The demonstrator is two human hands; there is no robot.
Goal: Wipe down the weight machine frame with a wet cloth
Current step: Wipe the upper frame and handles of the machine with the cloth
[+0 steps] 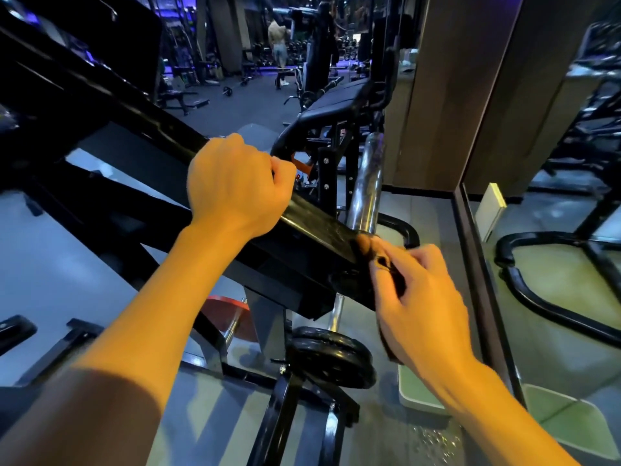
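A sloping black beam (312, 223) of the weight machine frame is shown crossing the view from upper left to lower right; it is gripped from above by the left hand (235, 186), the fingers curled over its far edge. Near the beam's lower end a dark cloth (386, 264), small and crumpled, is pinched in the curled fingers of the right hand (420, 297) and held against the metal. The cloth may be judged soft, limp and light, best bunched in the fingers so that a pad is pressed flat; the beam is stiff and glossy, and is likely to be slippery once wetted. A chrome sleeve (364, 183) rises just beyond the cloth, and a black weight plate (331, 356) sits below; both may be expected to crowd strokes at this end; a mirrored wall (544, 196) stands close on the right.
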